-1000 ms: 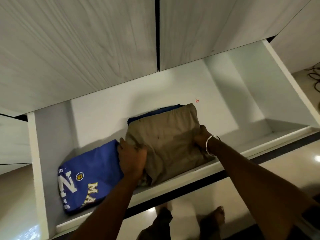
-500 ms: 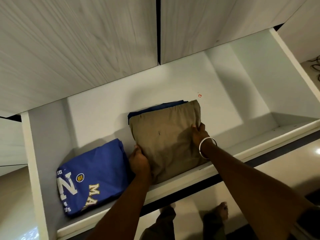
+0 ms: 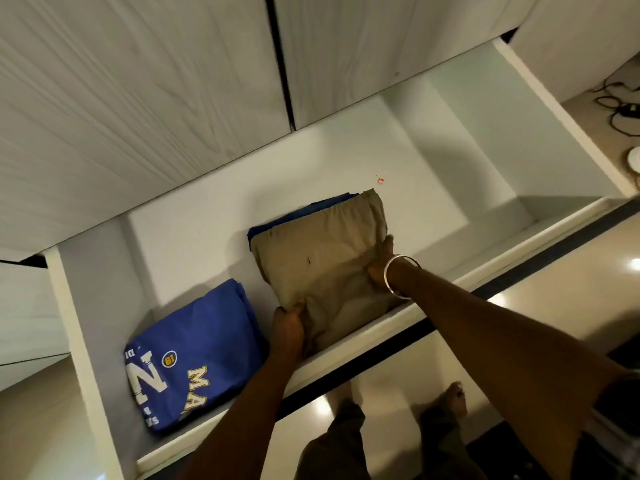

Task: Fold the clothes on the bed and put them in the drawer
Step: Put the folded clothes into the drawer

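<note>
Head view: khaki garment (image 3: 322, 254) folded, in drawer (image 3: 519, 161) atop blue cloth (image 3: 332, 202). Left hand (image 3: 289, 329) grips near-left corner; right hand (image 3: 381, 268) grips right edge. Blue shirt (image 3: 194, 355) just left.

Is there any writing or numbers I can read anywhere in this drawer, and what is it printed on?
"N": big white letter, seen upside down, on the folded blue shirt.
"MA": yellow letters on the same shirt, cut off by the fold.
"19": seemingly, in a small yellow round badge there, mirrored and blurred.
Small white letters at the shirt's lower edge: too small to read.
Folded tan garment, white drawer: no text visible.
</note>
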`<state>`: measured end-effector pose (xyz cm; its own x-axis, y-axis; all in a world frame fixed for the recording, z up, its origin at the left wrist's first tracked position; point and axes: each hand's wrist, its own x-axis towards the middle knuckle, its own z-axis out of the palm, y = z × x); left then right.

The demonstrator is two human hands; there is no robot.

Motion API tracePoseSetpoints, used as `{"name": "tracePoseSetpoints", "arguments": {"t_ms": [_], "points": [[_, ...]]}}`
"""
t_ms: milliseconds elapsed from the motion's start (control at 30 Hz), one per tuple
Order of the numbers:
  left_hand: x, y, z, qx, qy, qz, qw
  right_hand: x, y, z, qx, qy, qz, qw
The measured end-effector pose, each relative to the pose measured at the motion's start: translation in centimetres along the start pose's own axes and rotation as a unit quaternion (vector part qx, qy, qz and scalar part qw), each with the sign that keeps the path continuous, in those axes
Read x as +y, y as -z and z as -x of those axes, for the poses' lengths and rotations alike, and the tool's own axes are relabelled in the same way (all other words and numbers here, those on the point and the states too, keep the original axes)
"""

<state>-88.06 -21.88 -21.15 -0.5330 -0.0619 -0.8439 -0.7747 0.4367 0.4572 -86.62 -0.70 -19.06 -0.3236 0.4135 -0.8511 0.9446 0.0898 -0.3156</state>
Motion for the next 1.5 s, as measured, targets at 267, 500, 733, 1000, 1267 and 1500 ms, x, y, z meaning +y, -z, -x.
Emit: {"name": "tracePoseSetpoints", "arguments": {"t_ms": [267, 500, 733, 1000, 1267, 1500], "points": [[6.4, -4.5, 9.2, 0.111, -0.333, -0.117, 0.929, 4.2, 8.3, 5.5, 0.073, 0.087, -0.163, 0.98], [9.6, -22.3, 19.6, -0.029, -0.478, -0.151, 0.865, 18.9, 21.1, 10.9, 0.196, 0.109, -0.395, 0.891], [2.9, -45.2, 31.0, -0.189, -0.472, -0.246, 0.825, 43.6, 33.9, 12.0, 0.332, -0.023, -0.559, 0.76], [-13.7, -68.4, 44.4, -0.354, -0.452, -0.367, 0.732, 71.5, 41.6, 15.9, 0.448, -0.134, -0.694, 0.547], [-29.9, -83.7, 50.9, -0.48, -0.482, -0.52, 0.516, 90.3, 43.7, 14.8, 0.434, -0.08, -0.843, 0.307], [-38.4, -91.7, 49.5, -0.32, -0.557, -0.741, 0.195, 98.4, 47.6, 10.7, 0.436, -0.039, -0.871, 0.224]]}}
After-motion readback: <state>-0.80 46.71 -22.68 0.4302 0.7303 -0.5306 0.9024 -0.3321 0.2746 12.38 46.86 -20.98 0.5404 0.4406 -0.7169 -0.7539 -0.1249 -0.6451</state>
